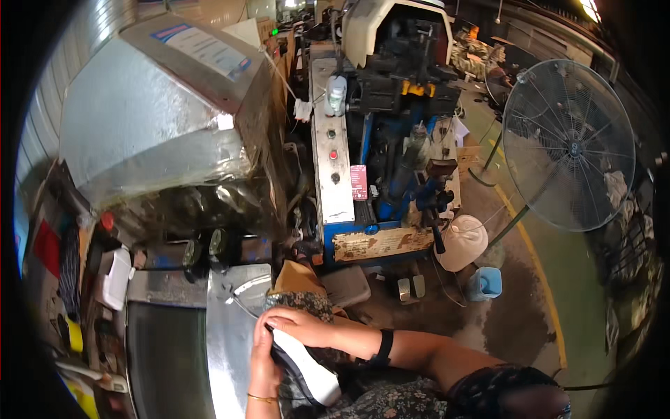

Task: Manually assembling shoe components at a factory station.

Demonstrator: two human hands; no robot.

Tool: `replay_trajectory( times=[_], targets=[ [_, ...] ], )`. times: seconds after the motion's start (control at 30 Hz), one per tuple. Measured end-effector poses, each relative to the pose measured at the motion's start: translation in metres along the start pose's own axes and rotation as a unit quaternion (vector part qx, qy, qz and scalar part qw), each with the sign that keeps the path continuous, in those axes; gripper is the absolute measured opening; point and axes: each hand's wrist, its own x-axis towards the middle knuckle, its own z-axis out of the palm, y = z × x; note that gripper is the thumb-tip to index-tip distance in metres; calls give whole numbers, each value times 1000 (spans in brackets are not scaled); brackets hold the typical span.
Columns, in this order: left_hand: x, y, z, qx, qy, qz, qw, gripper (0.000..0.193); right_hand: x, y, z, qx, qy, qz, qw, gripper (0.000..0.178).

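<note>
Low in the middle of the view, a dark shoe [307,366] with a long white underside is tilted up close to my body. My left hand [262,356] is closed along its left side, with a thin bracelet at the wrist. From the right, my right hand [299,327] reaches over the shoe's upper end, its fingers meeting the left hand's fingertips. Both hands hide that end. Patterned cloth [300,304] and a tan flap [296,278] show just beyond them.
A conveyor belt [167,356] runs at left under a metal hood [160,112], with two dark shoes [220,246] at its mouth. Ahead stands a blue-framed machine [384,248] with buttons. A large fan [569,146], a white sack [463,242] and a blue bucket [485,284] stand right.
</note>
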Motion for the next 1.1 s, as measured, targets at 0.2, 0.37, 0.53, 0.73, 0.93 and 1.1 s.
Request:
replay_trajectory(
  times=[0.2, 0.37, 0.53, 0.73, 0.93, 1.1],
  targets=[
    [8, 4, 2, 163, -34, 71, 984, 36, 9, -8, -28, 263, -120, 24, 957, 39],
    [18, -5, -11, 287, -11, 87, 954, 40, -3, -8, -13, 102, 6, 20, 995, 34],
    [17, 18, -26, 156, -123, -16, 980, 84, 4, -18, -36, 220, -138, 92, 961, 48],
    [3, 19, -19, 298, -93, 57, 948, 94, -11, -23, -8, -39, -42, 28, 998, 58],
    [-18, 81, -70, 120, -82, -217, 965, 92, -11, -50, 33, -123, -103, -96, 982, 97],
    [-59, 125, -124, 132, -69, -393, 907, 56, 3, -59, 80, -39, -325, -244, 913, 44]
  ],
)
